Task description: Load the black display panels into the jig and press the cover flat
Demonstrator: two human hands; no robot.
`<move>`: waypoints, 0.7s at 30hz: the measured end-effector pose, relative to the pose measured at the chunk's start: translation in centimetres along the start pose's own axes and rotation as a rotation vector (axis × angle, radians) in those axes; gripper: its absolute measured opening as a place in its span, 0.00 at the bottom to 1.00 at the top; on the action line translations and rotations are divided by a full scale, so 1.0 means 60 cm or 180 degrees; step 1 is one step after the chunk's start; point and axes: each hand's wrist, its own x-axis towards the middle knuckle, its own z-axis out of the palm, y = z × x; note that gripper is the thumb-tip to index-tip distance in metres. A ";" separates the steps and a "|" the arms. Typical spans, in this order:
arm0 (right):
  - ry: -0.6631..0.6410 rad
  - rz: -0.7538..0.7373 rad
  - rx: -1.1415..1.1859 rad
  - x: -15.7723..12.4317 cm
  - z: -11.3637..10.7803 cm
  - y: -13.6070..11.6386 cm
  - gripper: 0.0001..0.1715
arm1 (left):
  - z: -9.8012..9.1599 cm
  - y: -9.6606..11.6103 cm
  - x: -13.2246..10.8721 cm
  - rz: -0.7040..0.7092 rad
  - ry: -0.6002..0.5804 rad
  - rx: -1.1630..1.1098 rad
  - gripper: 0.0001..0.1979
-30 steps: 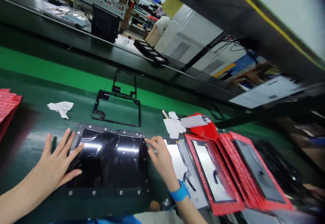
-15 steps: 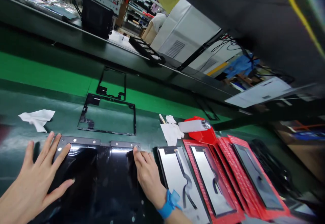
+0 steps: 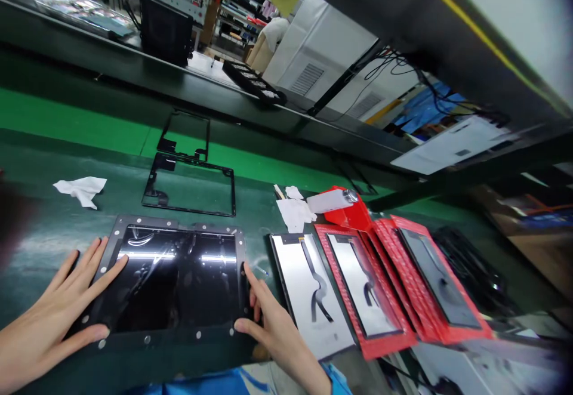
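Note:
A glossy black screen panel [image 3: 154, 287] lies on the bench, with a dark grey border marked by round light spots. My left hand [image 3: 67, 305] rests on its left side with fingers spread, the index fingertip over the glass and the thumb on the lower left border. At the right edge, my right hand [image 3: 273, 317] grips the panel, its thumb by the lower right corner and the index finger along the side. Its other fingers are curled and partly hidden. Beyond the panel are a black rectangular frame [image 3: 233, 192] and a smaller black frame [image 3: 208, 135].
To the right lie a silver-backed display [image 3: 298, 281] with a ribbon cable, another display [image 3: 353, 275] on red bubble wrap [image 3: 398, 281], and a white bottle [image 3: 329, 201]. Crumpled white wipes [image 3: 83, 189] are at left, others [image 3: 295, 213] near the bottle. A dark shelf overhangs the upper right.
The panel's whole outline, lower border included, now shows. My right hand has shifted from its top right corner to the lower right side. The left hand stays at the left side. The view has shifted.

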 end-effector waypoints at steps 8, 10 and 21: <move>-0.0105 -0.0136 -0.0331 0.025 0.004 -0.007 0.52 | -0.007 0.028 0.005 -0.0228 -0.0156 -0.0009 0.35; 0.0123 -0.0224 -0.0466 0.015 0.013 -0.002 0.45 | -0.007 0.037 0.009 -0.0181 -0.0159 0.0080 0.36; 0.0563 -0.1945 -0.1857 0.159 0.011 -0.129 0.27 | 0.005 0.082 0.016 -0.0631 0.0393 0.0685 0.44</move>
